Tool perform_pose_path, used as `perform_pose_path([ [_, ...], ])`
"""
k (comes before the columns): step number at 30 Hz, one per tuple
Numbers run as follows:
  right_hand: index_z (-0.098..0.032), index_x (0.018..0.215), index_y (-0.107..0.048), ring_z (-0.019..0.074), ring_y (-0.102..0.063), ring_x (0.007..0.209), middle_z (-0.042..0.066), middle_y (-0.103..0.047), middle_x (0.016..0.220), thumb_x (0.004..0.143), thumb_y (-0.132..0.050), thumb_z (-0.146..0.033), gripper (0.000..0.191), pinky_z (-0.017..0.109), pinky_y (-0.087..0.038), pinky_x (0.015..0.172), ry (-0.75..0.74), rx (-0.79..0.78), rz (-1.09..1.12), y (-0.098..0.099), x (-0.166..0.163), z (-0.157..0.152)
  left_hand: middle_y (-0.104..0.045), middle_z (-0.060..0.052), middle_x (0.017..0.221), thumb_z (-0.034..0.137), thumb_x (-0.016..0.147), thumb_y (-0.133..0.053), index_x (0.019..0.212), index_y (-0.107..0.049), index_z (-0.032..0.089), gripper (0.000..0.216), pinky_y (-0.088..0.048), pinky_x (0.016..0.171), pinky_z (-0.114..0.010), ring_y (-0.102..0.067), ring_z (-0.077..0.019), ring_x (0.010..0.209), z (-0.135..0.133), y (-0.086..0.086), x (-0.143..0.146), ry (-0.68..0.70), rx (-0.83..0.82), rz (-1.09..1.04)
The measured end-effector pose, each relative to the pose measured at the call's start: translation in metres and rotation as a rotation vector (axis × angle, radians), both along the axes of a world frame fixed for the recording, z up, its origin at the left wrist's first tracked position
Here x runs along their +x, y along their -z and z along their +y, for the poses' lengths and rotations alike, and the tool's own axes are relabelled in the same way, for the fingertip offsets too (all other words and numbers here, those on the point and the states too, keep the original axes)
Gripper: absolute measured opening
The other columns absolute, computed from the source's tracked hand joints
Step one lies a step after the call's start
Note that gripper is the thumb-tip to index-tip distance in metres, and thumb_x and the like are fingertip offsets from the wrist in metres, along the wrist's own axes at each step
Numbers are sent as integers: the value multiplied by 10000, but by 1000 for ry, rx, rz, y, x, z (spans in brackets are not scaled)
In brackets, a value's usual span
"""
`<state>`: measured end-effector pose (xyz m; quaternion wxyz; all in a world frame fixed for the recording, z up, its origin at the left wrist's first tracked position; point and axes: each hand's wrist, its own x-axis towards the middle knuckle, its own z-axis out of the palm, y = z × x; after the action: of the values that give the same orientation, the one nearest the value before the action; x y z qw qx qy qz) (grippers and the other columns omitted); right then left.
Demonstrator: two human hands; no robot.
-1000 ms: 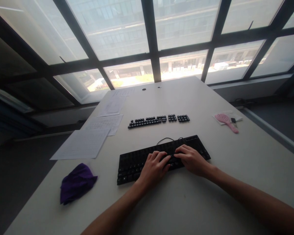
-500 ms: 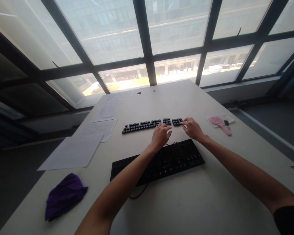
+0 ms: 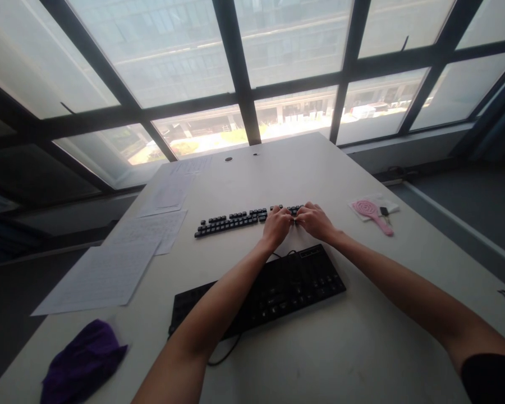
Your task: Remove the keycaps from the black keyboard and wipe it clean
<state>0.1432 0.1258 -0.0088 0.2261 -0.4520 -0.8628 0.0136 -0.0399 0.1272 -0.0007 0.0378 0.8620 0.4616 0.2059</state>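
Observation:
Black keycaps (image 3: pixel 227 225) stand in rows on the white table, in separate blocks. At the right end of these rows my left hand (image 3: pixel 279 225) and my right hand (image 3: pixel 315 220) are close together, fingers curled in among the keycaps. A small dark keycap shows between the fingertips of the two hands; the others there are partly covered by the fingers. Nearer to me lies a black keyboard (image 3: pixel 286 286), tilted slightly, with its cable showing at both long sides. My left forearm crosses over it and hides part of its left half.
Sheets of paper (image 3: pixel 96 278) lie along the left side of the table (image 3: pixel 294 359). A purple cloth (image 3: pixel 84 359) is at the near left. On the right rest a pink hairbrush (image 3: pixel 372 213) and a small black item (image 3: pixel 384 211) on clear plastic. Windows rise behind.
My right hand has moved left from the outer edge of the number block, toward my left hand. Both hands are now closer together, with fingers curled at the keycaps. The view has shifted slightly.

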Motion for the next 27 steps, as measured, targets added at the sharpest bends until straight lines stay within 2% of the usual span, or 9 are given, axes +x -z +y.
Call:
perform_pose_path([
  [4,-199,827,-757,233,-556,948,68,-732,847,897,-636,-153,147,358,-359,860,-43,-13,47,1,-1,1,-729,-58,915,147,866,-650,876,-775,206,138,-440,872,-358,-535,-234,935,3,-1,1,33,-42,-47],
  [8,-185,781,-744,226,-592,884,69,-731,820,858,-668,-119,127,348,-410,835,-38,-16,118,-3,2,-6,-746,-51,864,156,822,-709,817,-773,206,82,-452,842,-342,-575,-226,885,-4,-9,0,3,-72,-121],
  [12,-189,842,-729,208,-613,872,61,-729,871,871,-665,-145,83,332,-467,819,-39,-19,230,-15,18,-42,-759,-36,858,224,806,-744,846,-774,217,51,-456,846,-349,-617,-209,831,-46,-20,-3,-39,-101,-216],
  [15,-207,855,-716,203,-633,882,52,-721,890,876,-663,-157,75,345,-498,827,-126,-103,463,-23,32,-85,-764,-9,862,241,796,-760,847,-770,238,52,-452,873,-346,-639,-188,805,-96,-26,-4,31,-206,-351],
  [19,-216,853,-708,194,-636,854,55,-709,912,884,-659,-165,77,335,-522,776,-234,-222,523,-21,44,-133,-766,13,878,232,774,-785,830,-764,253,63,-449,880,-343,-652,-175,790,-146,-25,-1,81,-309,-411],
  [22,-217,860,-708,192,-631,851,57,-706,913,895,-648,-162,89,334,-525,767,-289,-246,510,-14,43,-148,-766,3,889,208,763,-792,827,-771,247,78,-455,881,-345,-650,-188,825,-158,-18,3,68,-307,-431],
  [27,-212,868,-709,198,-620,861,63,-701,907,921,-614,-165,118,340,-517,777,-322,-237,462,-8,39,-148,-765,-1,900,201,776,-782,847,-783,249,86,-467,831,-351,-615,-194,812,-159,-11,8,52,-251,-399],
])
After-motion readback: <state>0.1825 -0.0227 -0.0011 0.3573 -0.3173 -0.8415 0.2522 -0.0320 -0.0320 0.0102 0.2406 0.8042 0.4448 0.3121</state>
